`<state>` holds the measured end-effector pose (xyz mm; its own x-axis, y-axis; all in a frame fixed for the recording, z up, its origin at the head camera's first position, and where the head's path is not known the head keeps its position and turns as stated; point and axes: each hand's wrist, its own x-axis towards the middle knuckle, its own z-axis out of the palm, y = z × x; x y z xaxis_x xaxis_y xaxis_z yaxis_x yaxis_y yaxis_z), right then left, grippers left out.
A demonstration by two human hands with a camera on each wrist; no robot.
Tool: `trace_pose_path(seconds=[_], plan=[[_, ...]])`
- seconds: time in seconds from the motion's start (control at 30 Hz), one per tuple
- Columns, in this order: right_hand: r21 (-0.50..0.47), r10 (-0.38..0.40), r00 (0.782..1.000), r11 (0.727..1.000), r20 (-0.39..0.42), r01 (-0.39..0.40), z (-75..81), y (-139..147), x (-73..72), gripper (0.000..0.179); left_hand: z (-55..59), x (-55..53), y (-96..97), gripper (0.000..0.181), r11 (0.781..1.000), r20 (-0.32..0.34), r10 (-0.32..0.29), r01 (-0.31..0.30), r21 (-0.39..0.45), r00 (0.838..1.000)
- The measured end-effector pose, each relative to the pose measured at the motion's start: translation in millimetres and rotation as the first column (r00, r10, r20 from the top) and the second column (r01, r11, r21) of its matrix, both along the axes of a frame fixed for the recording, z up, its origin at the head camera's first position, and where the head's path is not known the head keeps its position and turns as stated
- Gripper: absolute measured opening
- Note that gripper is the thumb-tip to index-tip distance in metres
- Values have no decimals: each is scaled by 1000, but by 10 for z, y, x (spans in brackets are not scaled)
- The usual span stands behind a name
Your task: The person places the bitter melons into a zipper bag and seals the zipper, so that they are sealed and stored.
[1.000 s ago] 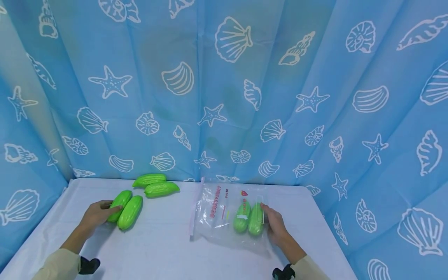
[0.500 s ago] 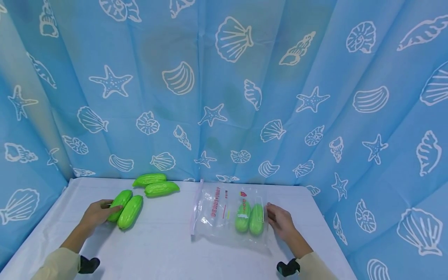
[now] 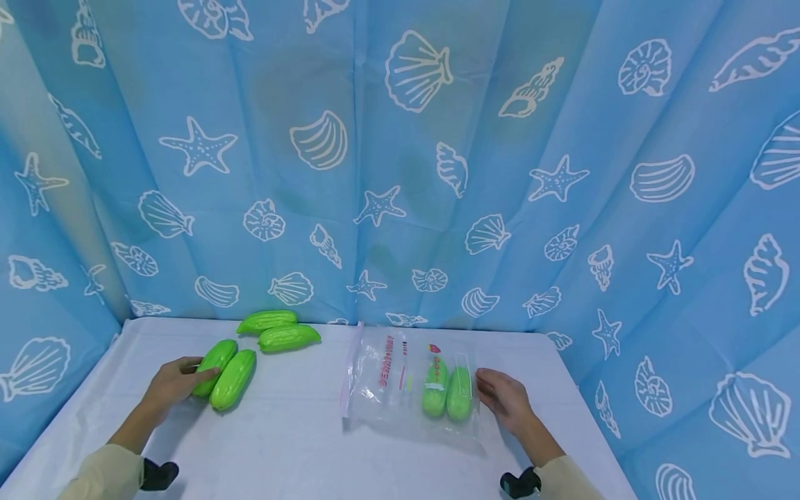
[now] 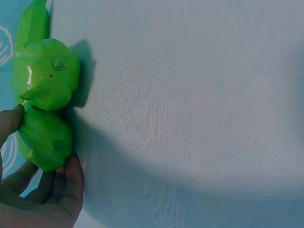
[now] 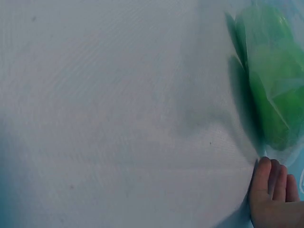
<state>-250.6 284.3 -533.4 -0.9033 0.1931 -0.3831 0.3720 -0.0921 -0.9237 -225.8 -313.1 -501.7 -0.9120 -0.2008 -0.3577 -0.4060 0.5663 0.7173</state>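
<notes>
Two plump, glossy green gourds lie side by side at the left of the table in the head view. My left hand (image 3: 170, 382) grips the left gourd (image 3: 215, 362), thumb on one side and fingers on the other, as the left wrist view shows. The other gourd (image 3: 234, 380) sits right against it. Toward the right, a clear zip bag (image 3: 375, 403) with red print lies flat, holding two more gourds (image 3: 459, 396) near its right end. My right hand (image 3: 507, 401) is beside that end, relaxed fingertips right at the bag's edge.
Farther back, two more green gourds (image 3: 289, 337) lie together near the table's rear edge. A white cloth covers the table (image 3: 287, 444). Behind and around it hangs a blue curtain (image 3: 400, 167) with white shell and starfish prints.
My right hand has drawn back to the right, off the bagged gourds to the bag's edge. The bag and its gourds have shifted slightly right. My left hand has stayed put on its gourd.
</notes>
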Motion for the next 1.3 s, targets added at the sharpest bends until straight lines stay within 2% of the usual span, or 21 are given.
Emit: trace_pose_path(seconds=[0.17, 0.33, 0.57, 0.7, 0.87, 1.0, 1.3], plan=[[85, 34, 999, 996, 23, -36, 22, -18, 9, 56, -11, -12, -5, 95, 1000, 2, 5, -5, -2, 1000], [108, 35, 999, 993, 32, -38, 26, -13, 17, 54, -15, -29, 2, 94, 1000, 7, 13, -13, -2, 1000], [132, 69, 997, 989, -36, -64, -44, -10, 47, 49, -8, -24, 10, 93, 1000, 3, 17, -17, -12, 1000], [133, 110, 993, 986, -45, -103, -31, 2, 87, 55, -8, -21, 6, 93, 1000, 1, 15, -15, -14, 1000], [168, 193, 981, 967, 10, -192, 28, 28, 121, 68, -2, -15, 10, 94, 1000, 8, 11, -11, -9, 1000], [190, 226, 974, 955, 30, -227, 19, 29, 134, 75, -8, -13, 10, 94, 1000, 11, 8, -8, -5, 1000], [221, 226, 974, 951, -27, -215, -35, -1, 202, 77, -47, -14, -5, 95, 1000, 2, -5, 5, -13, 1000]])
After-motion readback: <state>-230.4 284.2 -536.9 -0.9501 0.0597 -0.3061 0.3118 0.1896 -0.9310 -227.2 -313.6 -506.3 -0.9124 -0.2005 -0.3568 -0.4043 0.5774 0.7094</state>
